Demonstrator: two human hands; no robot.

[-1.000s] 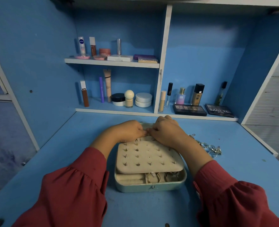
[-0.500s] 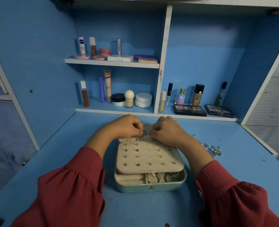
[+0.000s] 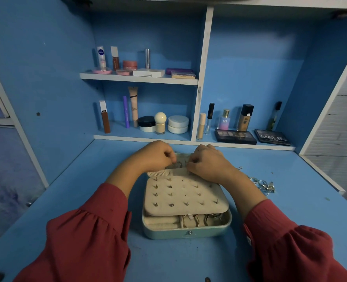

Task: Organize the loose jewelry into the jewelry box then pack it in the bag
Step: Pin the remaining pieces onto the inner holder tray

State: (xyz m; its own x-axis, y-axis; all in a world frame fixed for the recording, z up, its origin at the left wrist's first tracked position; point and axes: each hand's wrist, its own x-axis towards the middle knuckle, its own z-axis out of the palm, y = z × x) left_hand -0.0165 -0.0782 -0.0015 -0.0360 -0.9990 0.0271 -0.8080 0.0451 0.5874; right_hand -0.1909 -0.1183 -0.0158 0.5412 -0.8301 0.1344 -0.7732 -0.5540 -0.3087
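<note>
Loose rings [image 3: 263, 185] right of jewelry box [image 3: 186, 231]

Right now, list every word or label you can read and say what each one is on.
"NIVEA": white tube on the upper shelf.
"MATTE": black palette at lower right.
"SB": perfume bottle.
Pink jar: print too blurred to read.
Beige tube: print too small to read.
Brown tube: label unreadable.

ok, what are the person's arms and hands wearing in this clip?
Both arms wear loose dark-red sleeves, gathered into puffed cuffs at mid forearm. The left hand and right hand are bare: no gloves, and no rings, watch or bracelets show on the visible sides.
</note>
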